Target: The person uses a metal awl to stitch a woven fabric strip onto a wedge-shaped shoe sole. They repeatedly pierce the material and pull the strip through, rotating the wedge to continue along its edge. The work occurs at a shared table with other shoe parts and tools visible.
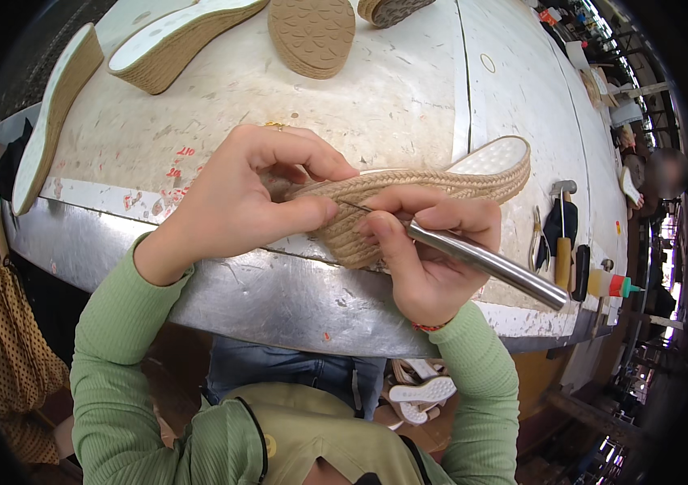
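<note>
A wedge shoe sole [354, 241] wrapped in tan braided rope, with a white top, lies on its side near the table's front edge. My left hand [235, 190] grips its thick heel end between thumb and fingers. My right hand [441, 250] is closed around an awl [493, 265] with a long, round metal handle. The awl's thin tip meets the rope wrapping close to my left thumb; how deep it goes I cannot tell. The sole's toe end points to the right, beyond my right hand.
Several wedge soles [170, 48] lie along the far left and back of the table. At right are a hammer [563, 234], pliers [536, 238] and a bottle with a red and green cap [607, 283]. The table has a metal front edge [231, 307]. More soles [421, 392] are piled below.
</note>
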{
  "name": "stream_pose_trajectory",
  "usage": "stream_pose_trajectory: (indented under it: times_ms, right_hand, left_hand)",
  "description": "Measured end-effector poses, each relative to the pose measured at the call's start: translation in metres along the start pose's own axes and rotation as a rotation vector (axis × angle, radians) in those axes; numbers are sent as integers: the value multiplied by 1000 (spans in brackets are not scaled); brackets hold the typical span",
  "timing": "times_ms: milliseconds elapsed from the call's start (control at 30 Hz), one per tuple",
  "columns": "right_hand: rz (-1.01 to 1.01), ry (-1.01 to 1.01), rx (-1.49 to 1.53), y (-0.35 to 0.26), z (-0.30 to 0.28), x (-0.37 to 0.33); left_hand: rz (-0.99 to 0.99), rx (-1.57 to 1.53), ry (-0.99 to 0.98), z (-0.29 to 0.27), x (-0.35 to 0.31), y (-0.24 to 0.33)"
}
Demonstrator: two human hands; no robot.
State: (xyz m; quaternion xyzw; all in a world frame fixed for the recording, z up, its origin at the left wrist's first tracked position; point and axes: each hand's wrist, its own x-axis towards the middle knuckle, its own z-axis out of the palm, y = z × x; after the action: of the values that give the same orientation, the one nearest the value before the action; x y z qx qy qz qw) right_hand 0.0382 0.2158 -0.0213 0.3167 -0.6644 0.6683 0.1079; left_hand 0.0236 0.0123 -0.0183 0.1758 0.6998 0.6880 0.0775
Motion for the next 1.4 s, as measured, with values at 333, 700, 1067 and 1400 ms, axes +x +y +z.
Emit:
stream_pose_trajectory:
  times_ms: [333,700,1067,1400]
  right_hand:
    - [21,-11,-10,-2,0,1]
    - [99,115,85,-4,5,-1]
    - [4,73,-24,1,5,1]
    - [45,161,-25,0,10,-2]
  left_hand:
    - [-14,-5,26,3,-1,3]
    - [-70,-72,18,3,-3,7]
    - [2,-126,-34,-2,0,-4]
    - [-36,-153,-24,-1,0,-5]
